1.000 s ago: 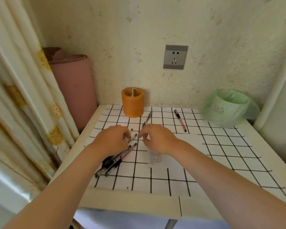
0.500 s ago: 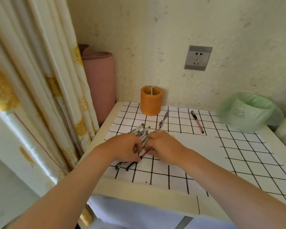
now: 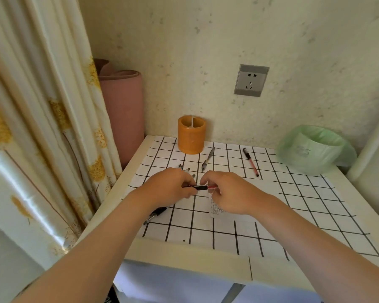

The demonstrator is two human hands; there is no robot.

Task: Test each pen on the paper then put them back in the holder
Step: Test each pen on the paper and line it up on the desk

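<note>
Both hands meet over the gridded paper (image 3: 228, 235): the left hand (image 3: 169, 189) pinches the black cap end of a red pen (image 3: 202, 187), the right hand (image 3: 228, 193) grips its red barrel. More pens (image 3: 155, 214) lie under the left wrist. Against the wall stands the orange holder (image 3: 191, 137), with a grey pen (image 3: 208, 159) and another red pen (image 3: 251, 161) lying near it

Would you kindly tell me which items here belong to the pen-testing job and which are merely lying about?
Job: red pen held between left hand and right hand; pen pile; grey pen; pink pen; paper; orange holder.
Lying about: green-bagged bin; pink roll; curtain.
</note>
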